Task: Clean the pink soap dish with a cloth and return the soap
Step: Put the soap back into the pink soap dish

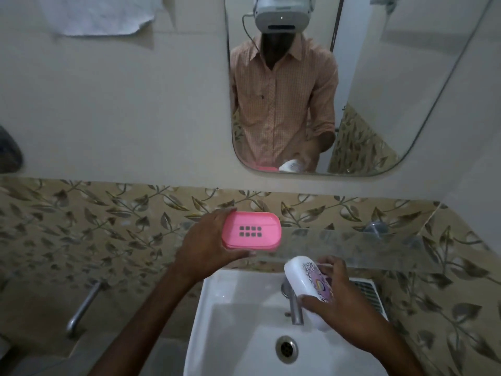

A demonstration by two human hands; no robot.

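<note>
My left hand (206, 245) holds the pink soap dish (250, 231) by its left end, above the glass shelf (352, 249). The dish is empty and shows a grid of drain holes in its middle. My right hand (341, 299) grips a white wrapped soap bar (303, 278) with a purple printed label, held tilted over the tap (294, 305) of the white sink (230, 316). No cloth is in either hand.
A white cloth or paper (103, 14) hangs on the wall at top left. The mirror (352, 85) shows a person in an orange checked shirt. A metal pipe (84, 308) runs down the leaf-patterned tiles at the left. The sink drain (286, 348) lies below.
</note>
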